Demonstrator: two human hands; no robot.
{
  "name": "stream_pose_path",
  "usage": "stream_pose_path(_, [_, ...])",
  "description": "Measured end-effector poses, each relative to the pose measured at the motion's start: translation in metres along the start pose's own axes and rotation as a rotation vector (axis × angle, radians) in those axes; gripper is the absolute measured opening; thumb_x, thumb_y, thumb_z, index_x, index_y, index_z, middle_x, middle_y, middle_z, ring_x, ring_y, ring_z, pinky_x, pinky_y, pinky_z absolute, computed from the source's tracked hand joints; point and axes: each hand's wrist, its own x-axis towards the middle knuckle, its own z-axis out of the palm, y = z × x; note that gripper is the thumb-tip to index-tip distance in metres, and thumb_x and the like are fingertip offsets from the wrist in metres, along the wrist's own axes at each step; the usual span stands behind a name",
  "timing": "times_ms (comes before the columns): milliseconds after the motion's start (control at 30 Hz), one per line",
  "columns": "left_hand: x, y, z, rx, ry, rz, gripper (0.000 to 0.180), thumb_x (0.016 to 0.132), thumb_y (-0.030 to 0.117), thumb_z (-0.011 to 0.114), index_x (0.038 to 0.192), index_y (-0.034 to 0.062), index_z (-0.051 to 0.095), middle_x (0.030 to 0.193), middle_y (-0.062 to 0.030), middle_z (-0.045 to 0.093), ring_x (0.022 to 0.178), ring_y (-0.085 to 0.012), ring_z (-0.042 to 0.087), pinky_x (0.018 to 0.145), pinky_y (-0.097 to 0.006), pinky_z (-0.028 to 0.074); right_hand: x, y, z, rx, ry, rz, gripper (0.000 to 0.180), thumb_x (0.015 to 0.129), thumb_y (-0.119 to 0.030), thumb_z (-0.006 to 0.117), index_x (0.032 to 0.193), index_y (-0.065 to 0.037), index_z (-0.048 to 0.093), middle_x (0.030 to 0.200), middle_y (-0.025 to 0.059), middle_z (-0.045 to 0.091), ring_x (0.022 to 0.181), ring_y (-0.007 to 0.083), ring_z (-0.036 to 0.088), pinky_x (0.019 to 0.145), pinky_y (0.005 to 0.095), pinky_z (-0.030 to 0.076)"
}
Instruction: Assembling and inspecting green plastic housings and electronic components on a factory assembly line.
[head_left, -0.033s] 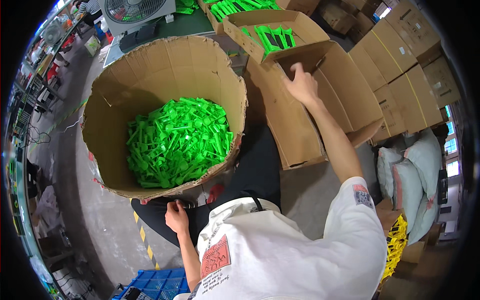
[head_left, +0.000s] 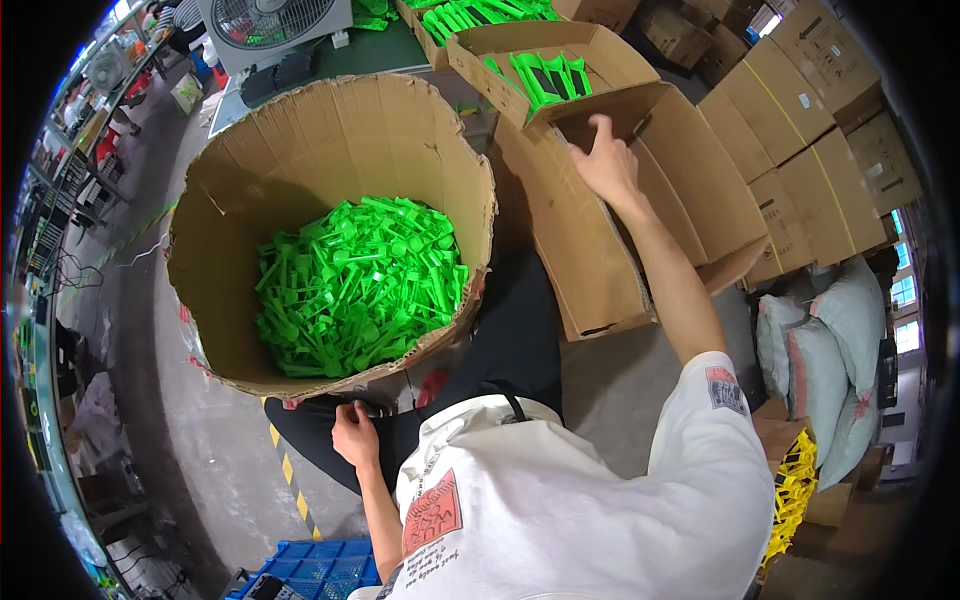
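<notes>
Brown cardboard makes up the long open box (head_left: pixel 700 190) that we see to the right of the large rounded carton (head_left: pixel 330 110). Over its opening, near the far end, we find the right hand (head_left: pixel 607 168), thumb and index finger spread apart; we cannot tell whether it touches the side wall. The left hand (head_left: pixel 354 437) rests by the thigh, fingers curled inward, and we cannot tell whether they enclose anything. Inside the carton we see a heap of bright green plastic pieces (head_left: pixel 360 285). Just beyond the long box sits a shallow box (head_left: pixel 620 65) with green-and-black parts (head_left: pixel 550 80). Farther right we see stacked cartons (head_left: pixel 800 110) and pale sacks (head_left: pixel 815 350).
</notes>
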Motion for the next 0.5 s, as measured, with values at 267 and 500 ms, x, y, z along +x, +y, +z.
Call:
stream_pose_path(267, [0.0, -0.007, 0.004, -0.016, 0.027, -0.032, 0.023, 0.089, 0.028, 0.062, 0.08, 0.0065, 0.064, 0.07, -0.0107, 0.068, 0.067, -0.0327, 0.066, 0.06, -0.043, 0.049, 0.094, 0.029, 0.034, 0.175, 0.07, -0.085, 0.04, 0.076, -0.016, 0.059, 0.115, -0.012, 0.051, 0.098, 0.0273, 0.065, 0.1, 0.0447, 0.06, 0.087, 0.0512, 0.046])
stream_pose_path(500, [0.001, -0.005, 0.003, 0.0, 0.025, -0.059, 0.026, 0.088, 0.03, 0.062, 0.08, 0.0053, 0.064, 0.071, -0.0115, 0.067, 0.069, -0.0331, 0.066, 0.062, -0.042, 0.049, 0.087, 0.023, 0.04, 0.312, 0.157, -0.033, 0.026, 0.074, -0.01, 0.054, 0.099, -0.011, 0.06, 0.095, 0.0263, 0.065, 0.098, 0.0454, 0.059, 0.085, 0.0512, 0.045])
